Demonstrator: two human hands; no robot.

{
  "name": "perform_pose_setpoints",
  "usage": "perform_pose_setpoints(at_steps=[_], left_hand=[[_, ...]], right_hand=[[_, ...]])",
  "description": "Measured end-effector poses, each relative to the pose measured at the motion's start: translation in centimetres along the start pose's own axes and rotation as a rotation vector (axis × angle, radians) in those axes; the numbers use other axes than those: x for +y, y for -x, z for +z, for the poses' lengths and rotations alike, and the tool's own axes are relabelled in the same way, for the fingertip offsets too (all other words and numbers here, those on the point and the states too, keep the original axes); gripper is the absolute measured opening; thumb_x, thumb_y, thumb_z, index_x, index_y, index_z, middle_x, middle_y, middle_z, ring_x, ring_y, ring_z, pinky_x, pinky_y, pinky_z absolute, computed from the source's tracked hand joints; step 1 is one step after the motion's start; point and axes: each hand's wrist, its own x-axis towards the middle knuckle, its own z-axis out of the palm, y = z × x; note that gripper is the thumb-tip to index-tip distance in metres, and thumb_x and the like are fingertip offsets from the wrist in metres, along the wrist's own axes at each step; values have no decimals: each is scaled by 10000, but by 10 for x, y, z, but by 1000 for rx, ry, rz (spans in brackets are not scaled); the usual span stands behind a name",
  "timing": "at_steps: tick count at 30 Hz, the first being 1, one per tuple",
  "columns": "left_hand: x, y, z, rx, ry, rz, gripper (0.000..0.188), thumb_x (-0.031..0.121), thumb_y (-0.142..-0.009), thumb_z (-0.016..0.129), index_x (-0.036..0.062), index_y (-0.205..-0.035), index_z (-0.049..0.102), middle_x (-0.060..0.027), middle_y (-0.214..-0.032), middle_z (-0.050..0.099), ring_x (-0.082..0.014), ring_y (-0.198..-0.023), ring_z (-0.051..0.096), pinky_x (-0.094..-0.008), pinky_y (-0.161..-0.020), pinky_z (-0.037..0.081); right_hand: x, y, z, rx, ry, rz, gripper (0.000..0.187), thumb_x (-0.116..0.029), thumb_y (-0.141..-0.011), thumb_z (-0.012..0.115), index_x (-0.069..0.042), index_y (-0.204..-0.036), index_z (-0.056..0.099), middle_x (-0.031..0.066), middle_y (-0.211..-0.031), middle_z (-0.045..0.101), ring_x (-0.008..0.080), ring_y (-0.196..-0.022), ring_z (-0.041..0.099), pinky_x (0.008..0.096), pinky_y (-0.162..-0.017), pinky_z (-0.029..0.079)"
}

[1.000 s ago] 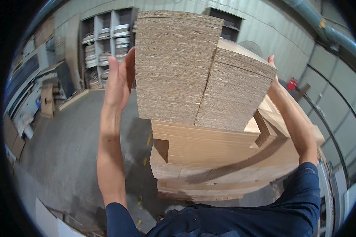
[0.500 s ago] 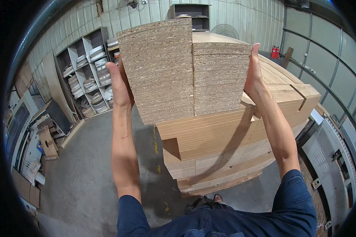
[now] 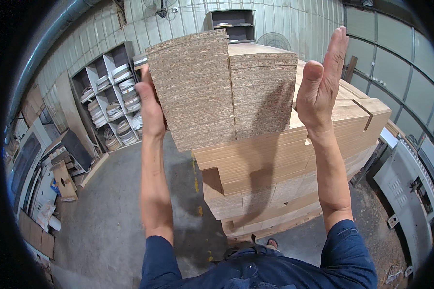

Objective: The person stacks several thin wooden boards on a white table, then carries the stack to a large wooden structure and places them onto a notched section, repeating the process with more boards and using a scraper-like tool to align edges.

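Note:
Two stacks of particleboard panels stand side by side in front of me: a taller left stack (image 3: 193,91) and a lower right stack (image 3: 261,96). Flat along the outer side of the taller one lies my left hand (image 3: 152,108), thumb up, with its other fingers partly hidden behind the edge. My right hand (image 3: 319,86) is raised beside the lower stack, palm turned inward and fingers straight, apart from the boards. Neither hand grips anything. Both stacks rest on a larger pile of wood-faced panels (image 3: 255,161), which has a notch at its near left corner.
Shelving (image 3: 108,91) with rolls of edge banding stands at the back left. Grey machine parts (image 3: 405,180) flank the pile on the right, and another machine (image 3: 31,164) is at the far left. A dark cabinet (image 3: 231,34) and a fan (image 3: 273,41) are behind.
My right hand has come off the side of the lower stack, moving up and outward. My left hand stays at the taller stack's side. The view has shifted slightly.

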Motion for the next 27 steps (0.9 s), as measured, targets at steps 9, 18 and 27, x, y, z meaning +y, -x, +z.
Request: perform_pose_setpoints(at_steps=[9, 18, 27], left_hand=[[77, 21, 153, -359, -1112, 866, 1126, 789, -821, 392, -2, -1554, 69, -198, -1634, -3, -307, -1513, -94, -491, -1210, -115], [57, 5, 166, -282, -1061, 726, 1065, 711, -834, 461, -36, -1535, 171, -187, -1632, 79, -306, -1522, 3, -487, -1229, -30], [48, 11, 163, -219, -1242, 738, 1038, 737, -831, 439, -11, -1526, 253, -176, -1625, 152, -322, -1521, -2, -508, -1225, -55]], right_hand=[[71, 28, 40, -403, -1214, 854, 1100, -807, -888, 89, 97, -1508, 169, 261, -1606, 94, 312, -1512, 64, 428, -1224, 18], [29, 31, 29, -441, -1062, 1014, 956, -790, -912, 177, -62, -1524, 285, 149, -1539, 359, 271, -1429, 335, 448, -1154, 305], [41, 38, 37, -458, -1237, 1033, 859, -745, -943, 225, -120, -1523, 320, 102, -1524, 404, 260, -1389, 407, 424, -1134, 362]])
